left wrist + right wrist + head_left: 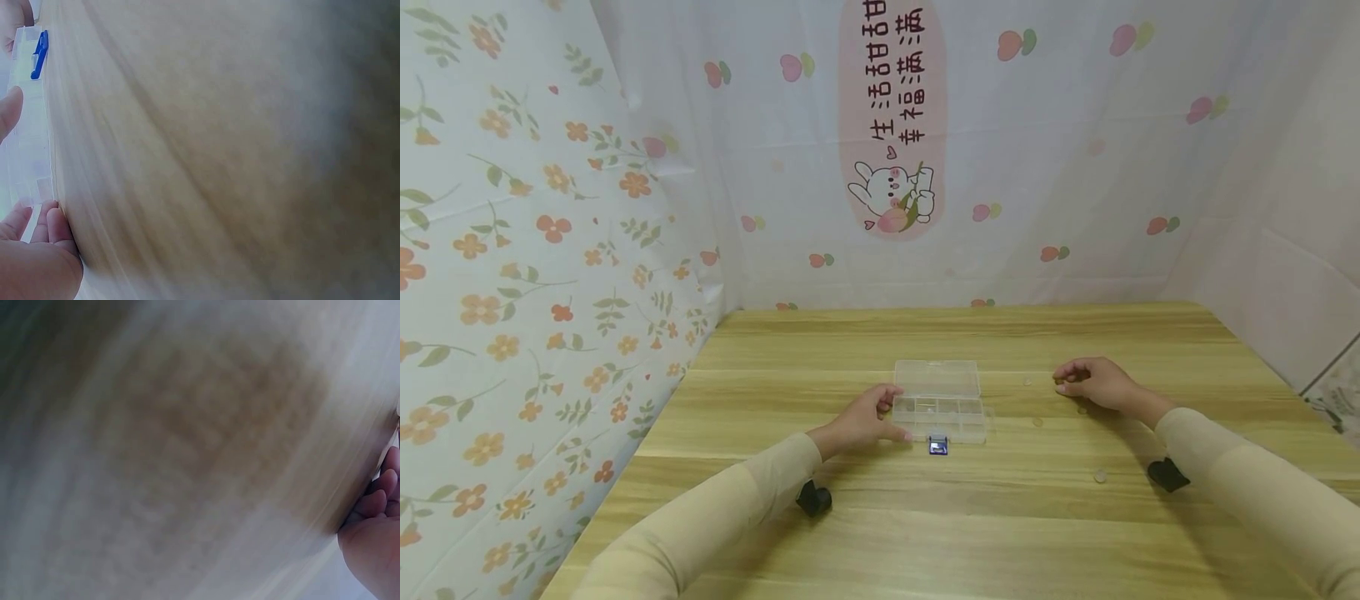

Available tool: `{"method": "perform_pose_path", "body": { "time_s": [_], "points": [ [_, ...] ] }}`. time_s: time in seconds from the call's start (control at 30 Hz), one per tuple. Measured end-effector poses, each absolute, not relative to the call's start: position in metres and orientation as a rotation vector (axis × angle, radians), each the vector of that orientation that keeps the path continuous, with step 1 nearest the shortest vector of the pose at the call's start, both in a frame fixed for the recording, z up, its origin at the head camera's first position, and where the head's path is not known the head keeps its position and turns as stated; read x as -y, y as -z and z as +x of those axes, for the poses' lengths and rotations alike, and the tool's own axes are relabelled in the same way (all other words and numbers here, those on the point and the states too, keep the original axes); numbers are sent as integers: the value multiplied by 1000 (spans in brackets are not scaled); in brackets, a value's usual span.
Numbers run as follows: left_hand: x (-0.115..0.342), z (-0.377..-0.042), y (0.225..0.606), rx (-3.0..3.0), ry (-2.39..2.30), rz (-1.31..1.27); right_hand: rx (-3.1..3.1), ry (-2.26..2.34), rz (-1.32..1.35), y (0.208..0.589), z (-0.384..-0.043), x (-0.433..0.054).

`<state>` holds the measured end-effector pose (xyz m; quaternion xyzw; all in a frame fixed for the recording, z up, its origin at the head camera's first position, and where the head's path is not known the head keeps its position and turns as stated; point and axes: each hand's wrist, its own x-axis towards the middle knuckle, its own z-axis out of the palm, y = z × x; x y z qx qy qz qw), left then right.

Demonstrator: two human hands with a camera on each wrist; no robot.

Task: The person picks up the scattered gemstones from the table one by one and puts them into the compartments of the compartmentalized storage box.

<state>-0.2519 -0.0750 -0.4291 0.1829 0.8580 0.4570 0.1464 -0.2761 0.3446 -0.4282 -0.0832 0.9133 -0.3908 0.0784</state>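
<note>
A clear plastic compartment box (940, 406) stands on the table with its lid (936, 379) laid back. My left hand (867, 418) holds the box's left end, thumb along the front side and fingers at the rear corner. In the left wrist view, curled fingers (60, 225) meet the end of the box. A blue clasp (937, 446) hangs down at the box's front. To the right, my right hand (1096, 383) pinches a small dark coin (1058, 382) between thumb and fingertips, low over the table. The right wrist view catches only curled fingers (375, 503); the coin is hidden there.
Several small coins lie loose on the wooden table (850, 533): a silver one (1101, 476) in front, a brass-coloured one (1037, 422), one (1082, 409) under the right hand and a pale one (1027, 382) farther back. Patterned cloth (775, 208) hangs behind the table.
</note>
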Motion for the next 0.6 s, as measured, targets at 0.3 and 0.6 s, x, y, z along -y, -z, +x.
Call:
{"method": "perform_pose_path", "body": {
  "time_s": [0.3, 0.6],
  "points": [
    [74, -252, 429, -2471, -1313, 525, -2746, 1161, -239, 428, -277, -343],
    [74, -252, 430, -2466, -1310, 534, -2765, 1146, -245, 428, -277, -342]
  ]
}}
